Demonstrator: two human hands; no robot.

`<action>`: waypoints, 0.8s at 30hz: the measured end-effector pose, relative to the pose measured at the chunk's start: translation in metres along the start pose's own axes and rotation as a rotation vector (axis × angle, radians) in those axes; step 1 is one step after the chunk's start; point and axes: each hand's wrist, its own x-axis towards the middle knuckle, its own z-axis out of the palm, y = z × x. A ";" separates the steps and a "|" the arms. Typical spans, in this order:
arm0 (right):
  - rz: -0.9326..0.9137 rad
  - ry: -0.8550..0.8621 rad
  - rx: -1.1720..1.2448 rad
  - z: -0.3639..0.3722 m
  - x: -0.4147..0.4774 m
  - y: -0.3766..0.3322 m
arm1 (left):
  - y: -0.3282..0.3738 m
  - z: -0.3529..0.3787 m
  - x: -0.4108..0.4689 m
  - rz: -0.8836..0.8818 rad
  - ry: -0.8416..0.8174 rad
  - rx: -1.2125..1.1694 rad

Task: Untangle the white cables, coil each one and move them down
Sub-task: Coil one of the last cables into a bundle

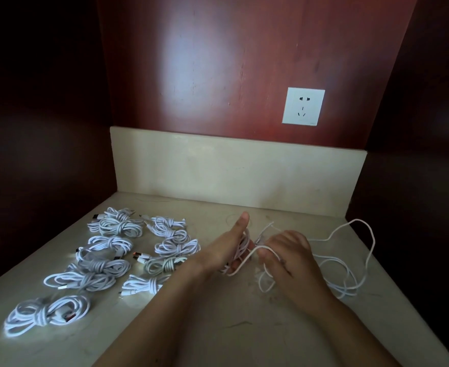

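Observation:
My left hand (pixel 231 247) holds several loops of a white cable (pixel 240 254) wound around its fingers, thumb pointing up. Just to its right, my right hand (pixel 284 251) pinches a strand of the same cable that runs across to the left hand. The cable's loose length (pixel 350 260) trails in open curves over the right side of the counter. Several coiled white cables (pixel 106 260) lie in two rows on the left, the nearest coil (pixel 45 312) showing a USB plug.
The beige stone counter (pixel 218 327) ends in a low backsplash (pixel 231 170). Above it is a red-brown wall with a white power socket (pixel 303 106). Dark cabinet sides close in on the left and right.

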 end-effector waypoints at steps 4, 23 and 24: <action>0.045 0.048 -0.038 -0.003 0.000 0.001 | 0.002 0.000 -0.005 0.029 -0.157 0.000; 0.281 0.167 0.337 0.006 -0.003 0.005 | 0.008 0.005 -0.017 0.169 -0.356 0.123; 0.312 0.172 0.345 0.006 -0.004 0.005 | 0.008 0.006 -0.016 0.170 -0.305 0.112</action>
